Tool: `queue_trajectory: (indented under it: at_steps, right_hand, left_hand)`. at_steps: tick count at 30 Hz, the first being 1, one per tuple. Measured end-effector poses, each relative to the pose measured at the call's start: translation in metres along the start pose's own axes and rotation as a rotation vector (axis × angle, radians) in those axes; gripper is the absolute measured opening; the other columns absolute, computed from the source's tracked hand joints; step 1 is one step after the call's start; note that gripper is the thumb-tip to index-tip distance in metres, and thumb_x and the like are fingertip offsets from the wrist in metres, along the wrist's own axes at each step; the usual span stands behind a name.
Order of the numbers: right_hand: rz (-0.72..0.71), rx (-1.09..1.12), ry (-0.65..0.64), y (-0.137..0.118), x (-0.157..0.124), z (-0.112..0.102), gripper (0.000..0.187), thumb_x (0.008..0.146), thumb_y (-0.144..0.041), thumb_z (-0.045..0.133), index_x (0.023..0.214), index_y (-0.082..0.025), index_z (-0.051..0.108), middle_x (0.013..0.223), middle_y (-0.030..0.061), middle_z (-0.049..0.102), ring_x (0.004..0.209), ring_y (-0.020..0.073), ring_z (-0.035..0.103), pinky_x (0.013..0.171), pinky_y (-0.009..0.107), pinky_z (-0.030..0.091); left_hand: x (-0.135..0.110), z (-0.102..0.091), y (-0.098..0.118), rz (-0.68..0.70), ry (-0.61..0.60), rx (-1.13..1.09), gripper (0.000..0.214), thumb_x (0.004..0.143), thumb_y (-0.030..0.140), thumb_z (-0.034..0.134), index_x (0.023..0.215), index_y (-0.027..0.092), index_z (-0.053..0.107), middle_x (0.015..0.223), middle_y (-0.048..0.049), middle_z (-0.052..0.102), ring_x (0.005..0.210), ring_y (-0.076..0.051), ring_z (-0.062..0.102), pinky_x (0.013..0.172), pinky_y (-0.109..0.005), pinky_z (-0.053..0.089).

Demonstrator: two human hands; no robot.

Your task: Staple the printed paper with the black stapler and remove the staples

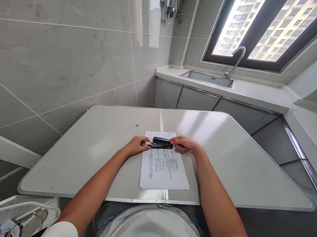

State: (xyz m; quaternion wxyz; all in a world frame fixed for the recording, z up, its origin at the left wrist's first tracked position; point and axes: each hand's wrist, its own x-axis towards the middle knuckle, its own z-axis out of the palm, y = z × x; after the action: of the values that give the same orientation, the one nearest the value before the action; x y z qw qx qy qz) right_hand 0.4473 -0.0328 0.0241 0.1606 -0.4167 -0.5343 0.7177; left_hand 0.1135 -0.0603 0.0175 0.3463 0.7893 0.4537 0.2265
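Observation:
A black stapler (162, 141) with an orange part at its right end lies across the upper part of a printed sheet of paper (157, 179). Its top arm is lifted off the base, and a shiny metal rail shows toward the left. My left hand (136, 145) is closed at the stapler's left end, thumb and fingers pinching around the tip. At the other end, my right hand (186, 144) is closed on the stapler near the orange part, with its fingers curled. Small dark pieces, perhaps staples (137, 125), lie on the table beyond my left hand.
The paper rests on a white folding table (72, 156) with a metal seam down its middle. At the lower left stands a white perforated basket (21, 210) with items in it. Behind are a counter (259, 90), a sink (208, 78) and a tiled wall.

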Motion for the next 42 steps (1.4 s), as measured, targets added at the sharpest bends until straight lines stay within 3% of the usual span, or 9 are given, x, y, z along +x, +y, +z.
queue_trajectory:
  at_steps: [9,16,18,21,23,25,30,34,42]
  right_hand:
    - [-0.006,0.003,0.051,0.002,0.003,0.004,0.025,0.078,-0.034,0.070,0.096,-0.017,0.064,0.047,-0.0071,0.040,0.044,0.0065,0.019,0.041,0.022,0.014]
    - [-0.028,-0.061,0.176,0.000,0.002,0.009,0.048,0.081,-0.050,0.076,0.116,-0.019,0.070,0.053,-0.0098,0.031,0.047,0.0080,0.018,0.045,0.025,0.011]
    - [-0.113,-0.134,0.280,-0.002,0.003,0.012,0.050,0.083,-0.060,0.074,0.112,-0.020,0.073,0.057,-0.0080,0.032,0.050,0.0088,0.022,0.047,0.025,0.015]
    - [-0.359,-0.278,0.457,-0.004,0.007,0.020,0.048,0.088,-0.066,0.069,0.102,-0.021,0.076,0.066,-0.0028,0.046,0.060,0.0117,0.037,0.055,0.027,0.029]
    - [-0.508,-0.412,0.454,-0.004,0.012,0.026,0.044,0.090,-0.063,0.067,0.102,-0.022,0.077,0.077,0.0003,0.055,0.068,0.0139,0.044,0.063,0.029,0.036]
    - [-0.589,-0.584,0.362,-0.004,0.016,0.033,0.041,0.088,-0.059,0.072,0.107,-0.023,0.077,0.088,0.0026,0.060,0.074,0.0158,0.049,0.070,0.030,0.040]
    - [-0.695,-0.811,0.259,-0.001,0.025,0.046,0.029,0.088,-0.048,0.076,0.101,-0.023,0.074,0.096,0.0048,0.066,0.091,0.0215,0.057,0.081,0.032,0.043]
    - [-0.745,-0.761,0.255,-0.005,0.022,0.050,0.024,0.089,-0.045,0.075,0.093,-0.021,0.072,0.085,0.0017,0.064,0.079,0.0179,0.056,0.072,0.031,0.042]
    - [-0.871,-0.750,0.537,-0.009,0.020,0.065,0.017,0.084,-0.023,0.075,0.101,-0.025,0.076,0.092,0.0045,0.065,0.089,0.0220,0.059,0.081,0.036,0.047]
  left_hand:
    - [-0.001,0.000,0.000,-0.004,0.013,0.015,0.029,0.081,0.044,0.076,0.099,0.021,0.078,0.085,-0.0012,0.068,0.072,-0.016,0.055,0.071,-0.028,0.041]
    - [-0.003,-0.003,0.004,-0.010,-0.003,0.013,0.030,0.082,0.044,0.074,0.103,0.022,0.078,0.082,-0.0008,0.064,0.073,-0.017,0.054,0.069,-0.028,0.040]
    - [-0.003,-0.004,0.003,-0.008,0.000,-0.004,0.031,0.083,0.044,0.073,0.104,0.022,0.078,0.083,-0.0010,0.063,0.073,-0.017,0.053,0.068,-0.028,0.039]
    - [-0.003,-0.005,0.000,0.003,0.001,-0.029,0.031,0.082,0.043,0.074,0.104,0.022,0.078,0.080,-0.0001,0.061,0.070,-0.016,0.050,0.067,-0.027,0.039]
    - [-0.003,-0.005,-0.003,0.005,0.006,-0.051,0.030,0.082,0.043,0.075,0.103,0.021,0.078,0.079,0.0004,0.060,0.068,-0.015,0.048,0.065,-0.027,0.038]
    - [-0.003,-0.004,-0.007,0.000,0.031,-0.072,0.030,0.081,0.043,0.076,0.100,0.021,0.078,0.078,0.0006,0.060,0.066,-0.014,0.046,0.063,-0.026,0.037]
    - [-0.002,-0.004,-0.013,0.024,0.128,-0.099,0.031,0.079,0.046,0.080,0.094,0.019,0.080,0.073,0.0003,0.061,0.064,-0.013,0.042,0.061,-0.027,0.035]
    - [-0.002,-0.008,-0.010,0.064,0.158,-0.140,0.033,0.082,0.048,0.079,0.096,0.019,0.082,0.077,-0.0019,0.066,0.066,-0.014,0.044,0.062,-0.028,0.035]
    - [0.001,-0.010,-0.005,0.058,0.277,-0.365,0.037,0.091,0.048,0.069,0.111,0.018,0.079,0.091,-0.0055,0.069,0.081,-0.017,0.057,0.076,-0.029,0.044]
